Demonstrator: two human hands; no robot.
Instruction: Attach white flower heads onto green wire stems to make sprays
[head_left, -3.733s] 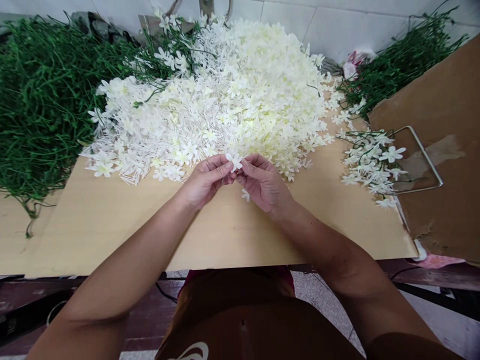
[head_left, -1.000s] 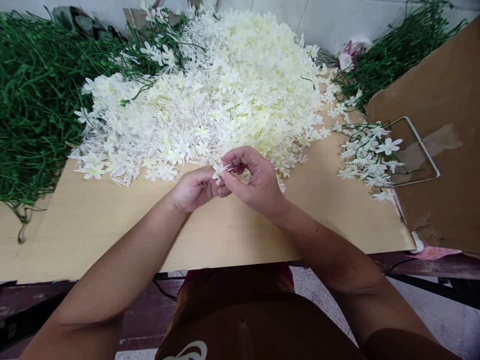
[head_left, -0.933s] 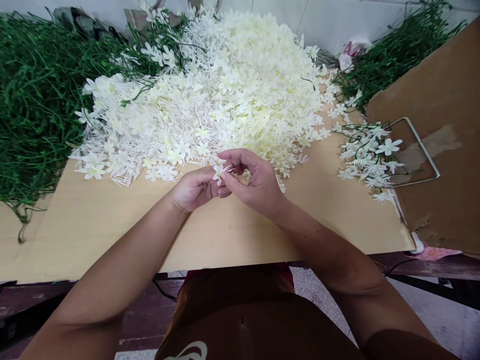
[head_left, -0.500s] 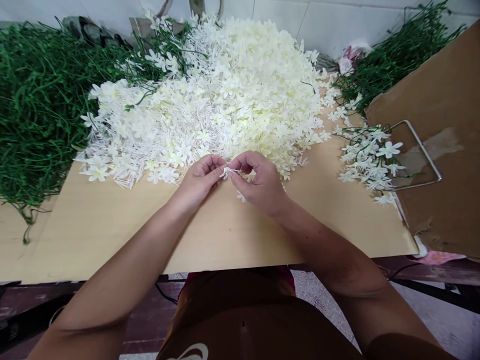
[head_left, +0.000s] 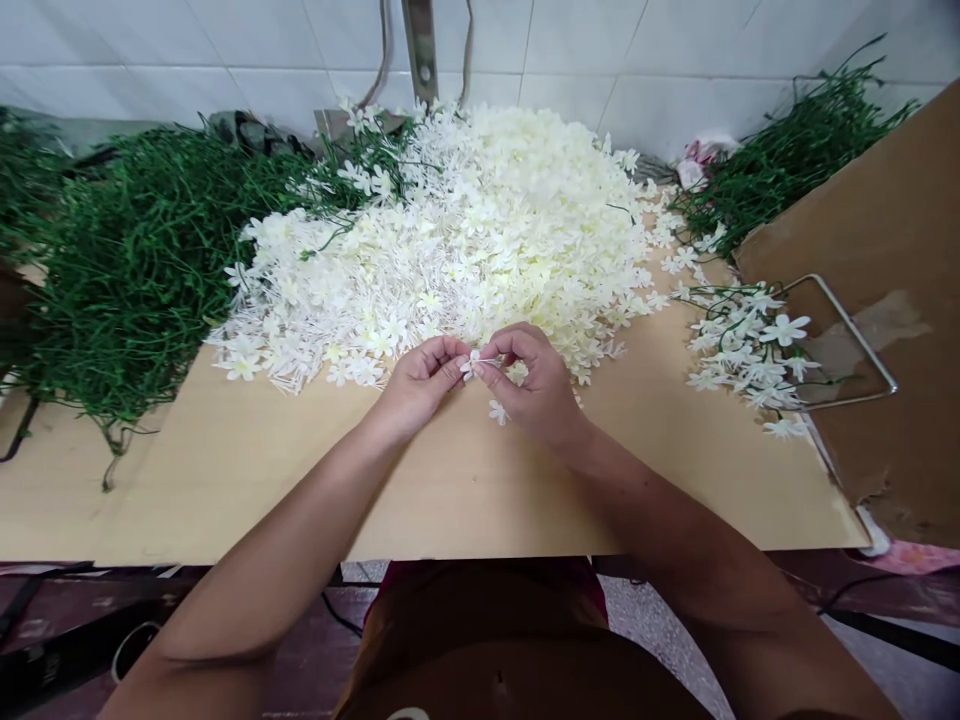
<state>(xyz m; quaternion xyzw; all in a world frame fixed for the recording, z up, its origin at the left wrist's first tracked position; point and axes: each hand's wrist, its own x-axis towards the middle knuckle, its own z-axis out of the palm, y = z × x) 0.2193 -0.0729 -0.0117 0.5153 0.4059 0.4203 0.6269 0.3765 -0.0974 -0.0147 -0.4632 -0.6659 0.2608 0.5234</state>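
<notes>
A small white artificial flower is pinched between my two hands, just in front of the heap. My left hand closes thumb and forefinger at its petal side. On the stem side, my right hand grips the thin white stem with thumb and fingertips. Behind them spreads a big heap of white and pale yellow artificial flowers, many showing bare white stems. One loose flower lies on the tabletop below my right hand.
Green plastic stems are piled at the left, and more green stems lie at the back right. A bunch of white flowers on stems rests by a metal wire frame against a cardboard box. A tiled wall stands behind.
The camera view has tilted up and left, showing more wall. Both hands stay together on the small flower, whose petals now face more toward me.
</notes>
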